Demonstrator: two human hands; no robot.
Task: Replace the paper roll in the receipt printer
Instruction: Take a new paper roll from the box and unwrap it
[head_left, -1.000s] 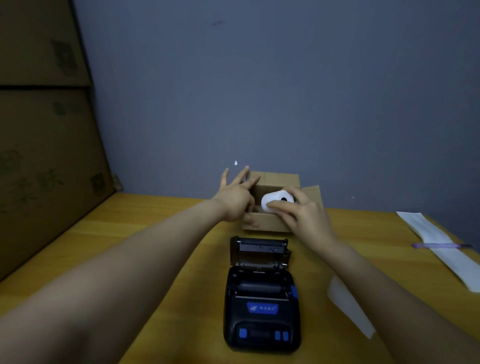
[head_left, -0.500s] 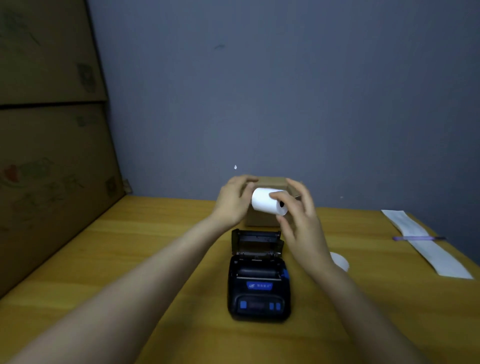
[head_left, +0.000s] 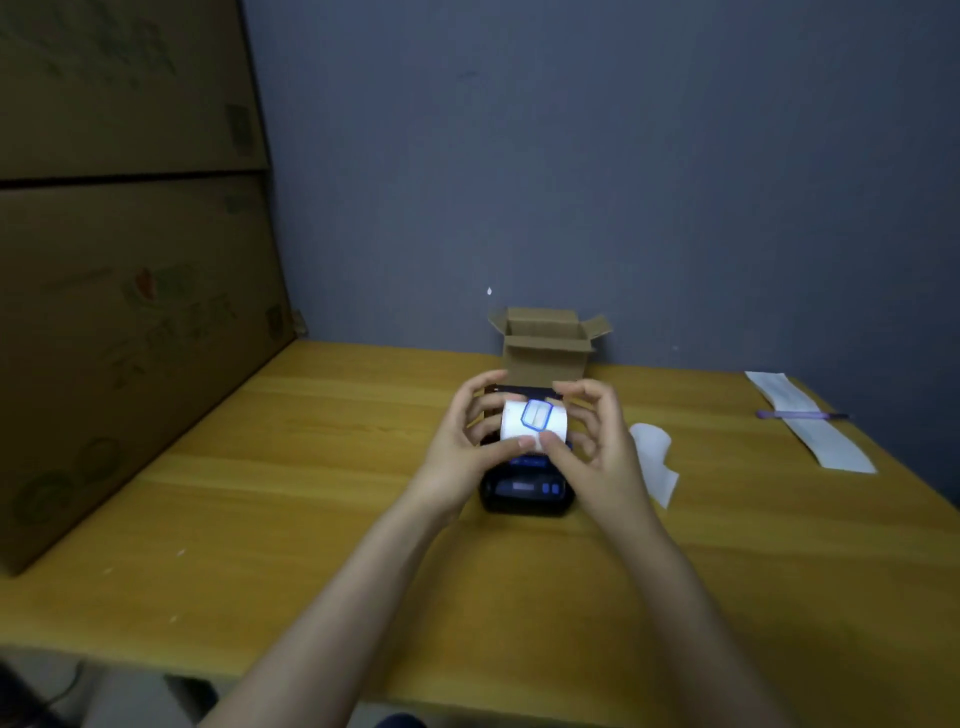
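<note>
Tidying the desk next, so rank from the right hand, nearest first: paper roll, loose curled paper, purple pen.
From the right hand:
1. Paper roll, held, at its fingertips.
2. Curled paper, just right of it on the table.
3. Pen, far right on the long strip.

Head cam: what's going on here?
A person holds a white paper roll in both hands, left hand and right hand, just above the open black printer on the wooden table. The roll bears a blue sticker and is not yet in the printer. An open cardboard box stands behind, and loose paper strips lie to the right.
</note>
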